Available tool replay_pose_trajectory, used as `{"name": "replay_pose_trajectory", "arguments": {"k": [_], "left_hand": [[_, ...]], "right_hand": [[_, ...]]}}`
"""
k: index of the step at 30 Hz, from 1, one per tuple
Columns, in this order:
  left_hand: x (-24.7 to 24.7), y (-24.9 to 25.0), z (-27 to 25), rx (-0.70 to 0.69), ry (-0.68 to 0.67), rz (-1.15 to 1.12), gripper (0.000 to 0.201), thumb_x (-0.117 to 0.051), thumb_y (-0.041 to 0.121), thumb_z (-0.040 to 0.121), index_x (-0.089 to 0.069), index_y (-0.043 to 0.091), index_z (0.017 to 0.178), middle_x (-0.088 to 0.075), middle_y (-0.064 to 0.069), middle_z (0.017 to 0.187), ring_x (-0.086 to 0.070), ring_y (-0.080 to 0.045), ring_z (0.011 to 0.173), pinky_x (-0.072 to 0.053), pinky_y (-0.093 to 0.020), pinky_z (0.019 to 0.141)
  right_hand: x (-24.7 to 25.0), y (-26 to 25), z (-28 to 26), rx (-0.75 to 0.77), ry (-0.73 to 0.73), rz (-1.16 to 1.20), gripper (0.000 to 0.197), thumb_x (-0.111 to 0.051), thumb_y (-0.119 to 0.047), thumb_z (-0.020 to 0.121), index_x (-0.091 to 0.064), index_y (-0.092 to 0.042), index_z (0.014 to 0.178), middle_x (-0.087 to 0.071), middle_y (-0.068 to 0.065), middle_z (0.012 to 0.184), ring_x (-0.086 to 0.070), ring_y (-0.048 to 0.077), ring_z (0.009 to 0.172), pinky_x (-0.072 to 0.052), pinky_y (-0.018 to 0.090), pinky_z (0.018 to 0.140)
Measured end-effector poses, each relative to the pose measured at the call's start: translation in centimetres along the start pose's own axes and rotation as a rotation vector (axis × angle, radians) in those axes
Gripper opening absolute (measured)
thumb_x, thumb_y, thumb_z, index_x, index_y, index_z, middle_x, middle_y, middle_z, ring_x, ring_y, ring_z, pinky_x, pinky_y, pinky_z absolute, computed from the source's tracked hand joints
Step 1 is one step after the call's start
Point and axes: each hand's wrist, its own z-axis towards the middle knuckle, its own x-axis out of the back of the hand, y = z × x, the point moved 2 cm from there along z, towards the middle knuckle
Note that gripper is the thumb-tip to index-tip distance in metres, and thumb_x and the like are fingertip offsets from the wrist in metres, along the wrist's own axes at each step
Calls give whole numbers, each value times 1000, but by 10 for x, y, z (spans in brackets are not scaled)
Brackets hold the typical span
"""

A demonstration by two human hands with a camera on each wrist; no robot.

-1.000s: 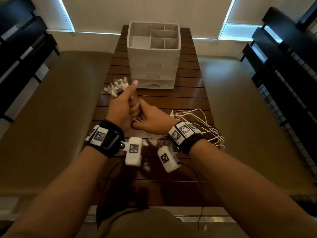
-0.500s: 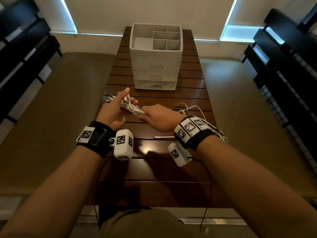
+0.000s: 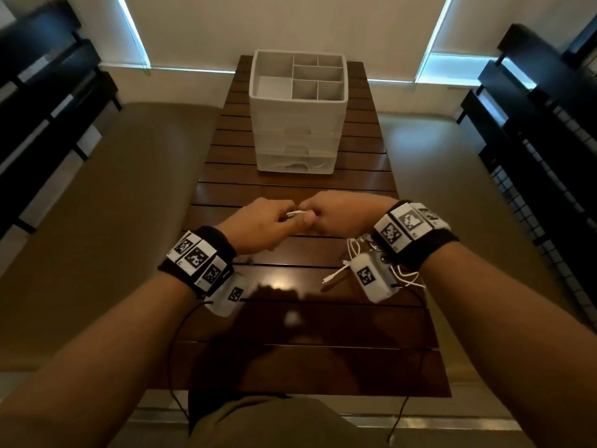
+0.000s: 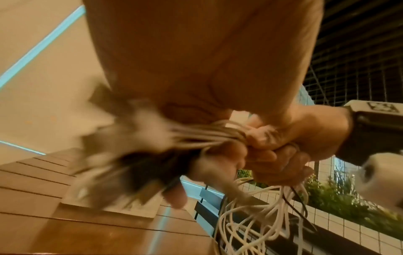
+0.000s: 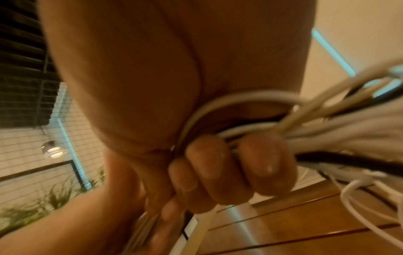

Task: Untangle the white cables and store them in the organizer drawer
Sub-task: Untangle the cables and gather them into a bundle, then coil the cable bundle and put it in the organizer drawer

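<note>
The white cables (image 3: 295, 213) show from the head camera as a small bit of white between the two hands, over the middle of the brown slat table (image 3: 290, 318). The left hand (image 3: 258, 226) and the right hand (image 3: 342, 215) touch each other, both with fingers curled round the bunch. More cable and a small plug (image 3: 336, 274) lie loose on the table, near the right wrist. The white organizer (image 3: 298, 111) stands at the far end, well apart from the hands. Its drawers look closed, so a hand may have to let go to open one.

From the left wrist camera, the white cables (image 4: 196, 136) run in a tight bunch from the left hand into the right hand's fingers (image 4: 268, 151), which squeeze them. Loops (image 4: 250, 224) hang down below that fist. The near end is blurry.

From the right wrist camera, the right fingers (image 5: 231, 165) are clenched round the white cables (image 5: 327, 132), and one dark cable (image 5: 348, 161) sits in the same bunch.

I think pulling hard could make a knot tighter. The hanging loops could catch on the table edge or the wrist cameras. The dark cable could get put away with the white ones by mistake.
</note>
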Motion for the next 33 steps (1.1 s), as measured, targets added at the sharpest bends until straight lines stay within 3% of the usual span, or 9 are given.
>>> {"name": "replay_pose_trajectory", "arguments": {"k": [3,7,9,11,16,21,26,30,33], "left_hand": [[9,1,0,-27,-37,-25,56,-56,69,92,-68,15,98,-58,3,67,-53,-12,55,-46,-32,55],[25,10,-8,-14,28,-506,53,-59,53,95,-69,6,119,-41,2,60,-38,-16,49,-43,-30,48],[35,10,-13,6,98,-709,45,-60,55,95,-69,11,96,-33,6,58,-31,-12,47,-39,-29,47],[41,8,-16,-24,148,-813,45,-58,53,102,-52,17,76,-29,6,56,-27,-12,45,-38,-29,48],[45,10,-16,-33,245,-1005,45,-48,46,107,-43,19,71,-26,5,55,-26,-11,44,-40,-29,47],[31,12,-11,28,271,-1110,47,-50,55,103,-45,22,70,-26,6,53,-28,-10,41,-39,-30,47],[20,20,-9,43,327,-1089,47,-47,51,106,-40,20,71,-24,3,53,-26,-12,40,-38,-29,46],[13,23,-7,27,331,-1085,47,-41,46,110,-38,18,72,-23,1,53,-26,-12,40,-38,-29,45],[7,30,-8,47,356,-1056,47,-39,47,111,-39,19,74,-25,0,55,-26,-13,42,-40,-28,45]], "right_hand": [[11,4,-13,-23,73,92,32,-50,-35,108,-65,-13,91,-63,-2,72,-55,8,60,-45,30,62],[22,0,-25,32,258,323,27,-57,-43,105,-65,-22,89,-61,-7,60,-57,7,53,-49,26,57],[23,1,-29,43,312,410,23,-60,-45,103,-65,-25,93,-61,-4,63,-58,11,57,-49,31,61],[23,1,-29,58,341,407,24,-59,-44,103,-61,-22,94,-60,-1,71,-58,13,62,-51,37,65],[14,-6,-16,84,449,432,27,-53,-46,106,-56,-24,91,-54,-7,70,-54,11,63,-51,39,66],[0,-12,-9,67,601,522,30,-49,-42,109,-52,-26,83,-46,-12,67,-41,2,58,-38,26,60],[-2,-17,-12,-96,596,768,71,-22,-77,97,-55,-18,77,-45,-11,58,-36,4,48,-33,20,48],[-4,-16,-13,-90,665,840,59,-31,-54,111,-56,-13,75,-40,-9,51,-34,6,44,-30,21,46],[-11,-12,-7,-76,807,794,57,-35,-47,112,-52,-15,68,-40,-9,50,-35,7,46,-31,29,52]]}}
